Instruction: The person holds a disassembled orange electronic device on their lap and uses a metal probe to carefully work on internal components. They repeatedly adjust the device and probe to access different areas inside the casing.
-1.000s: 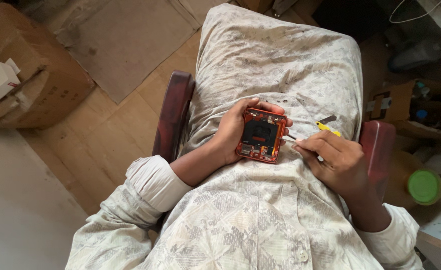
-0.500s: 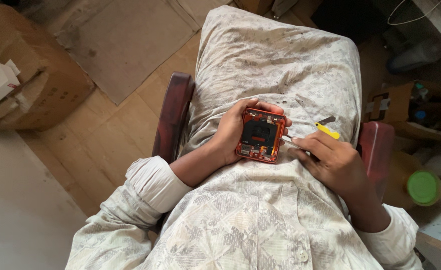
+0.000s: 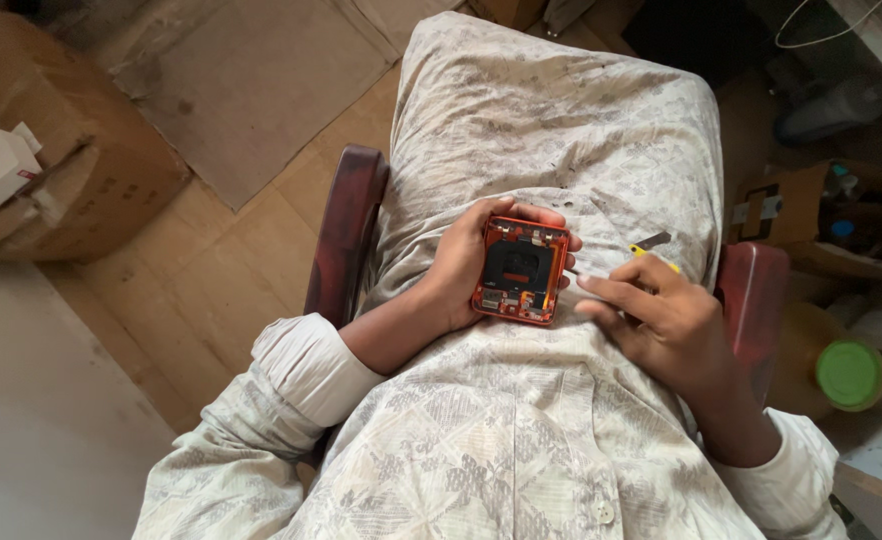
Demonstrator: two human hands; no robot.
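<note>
Since the earlier frame your right hand [image 3: 666, 320] has drawn slightly away from the opened orange device [image 3: 521, 270], its extended fingers now just beside the frame's right edge. From the head view, your left hand [image 3: 466, 270] grasps the device from the left, fingers wrapped round its far side, holding it face-up on your lap [image 3: 561, 130]. Your right hand pinches a thin tool with a yellow handle [image 3: 653, 250], wrist resting on your clothing, forearm angled in from the right. With nothing firm under the device, I judge a slip of the tool tip could scratch the exposed board, or a small part could drop into the cloth folds beside the chair arm [image 3: 346, 230].
</note>
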